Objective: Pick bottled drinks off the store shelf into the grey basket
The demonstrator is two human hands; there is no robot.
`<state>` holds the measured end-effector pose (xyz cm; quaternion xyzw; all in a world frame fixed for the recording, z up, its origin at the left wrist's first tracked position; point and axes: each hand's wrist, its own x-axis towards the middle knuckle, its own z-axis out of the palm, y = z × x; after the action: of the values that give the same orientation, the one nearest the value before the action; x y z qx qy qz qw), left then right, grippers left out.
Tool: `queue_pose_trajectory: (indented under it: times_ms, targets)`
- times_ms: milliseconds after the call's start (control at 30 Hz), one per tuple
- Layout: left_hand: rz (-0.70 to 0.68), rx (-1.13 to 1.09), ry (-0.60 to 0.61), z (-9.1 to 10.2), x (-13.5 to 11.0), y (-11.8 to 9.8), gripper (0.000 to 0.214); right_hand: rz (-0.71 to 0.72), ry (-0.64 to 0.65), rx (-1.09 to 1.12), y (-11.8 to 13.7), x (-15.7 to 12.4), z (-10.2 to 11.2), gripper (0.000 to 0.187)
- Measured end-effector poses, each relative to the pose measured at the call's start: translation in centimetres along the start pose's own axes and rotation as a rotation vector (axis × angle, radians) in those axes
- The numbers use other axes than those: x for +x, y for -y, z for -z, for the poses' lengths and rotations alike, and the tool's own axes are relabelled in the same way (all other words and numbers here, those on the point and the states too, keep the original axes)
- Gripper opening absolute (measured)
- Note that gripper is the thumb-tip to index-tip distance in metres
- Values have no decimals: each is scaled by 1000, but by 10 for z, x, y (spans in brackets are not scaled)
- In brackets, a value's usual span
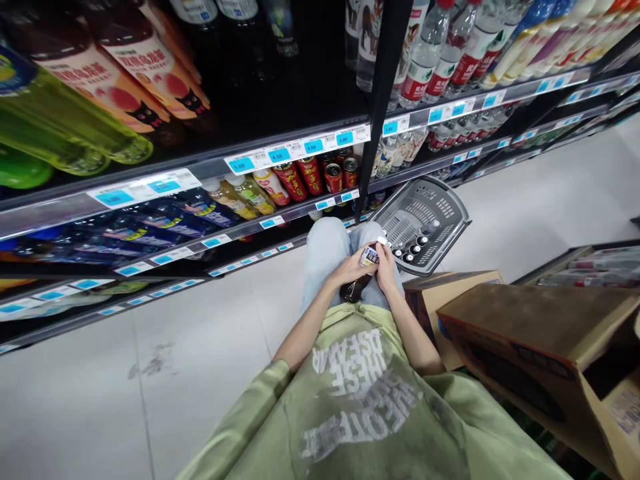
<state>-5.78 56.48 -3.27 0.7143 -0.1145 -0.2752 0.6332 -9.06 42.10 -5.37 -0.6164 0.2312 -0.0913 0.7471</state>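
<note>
In front of my knees I hold a bottle of dark drink (370, 256) with a white cap and a white-and-blue label. It lies tilted, its dark base toward my lap and its cap pointing away. My left hand (353, 266) wraps round its labelled side. My right hand (385, 268) is closed at the cap end, fingers near the white cap; whether they grip the cap I cannot tell. Just beyond my right hand, a grey shopping basket (453, 200) stands on the floor with several white-capped bottles (411, 253) in it.
Shelves of drinks (300, 150) run along the front and left, with price tags on their edges. Red cans (334, 179) stand on a lower shelf. Cardboard boxes (530, 320) are close on my right. Pale floor tiles (200, 373) lie to the left.
</note>
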Motion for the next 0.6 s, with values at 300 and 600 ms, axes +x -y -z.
queue_pose_trajectory:
  times_ms: [300,600]
  targets:
    - [25,224,205,9,-4,3,110,-172,-227,499,5,4,1,42]
    - [-206,406,-4,1,-14,0,69,-207,-376,589,4,15,8,41]
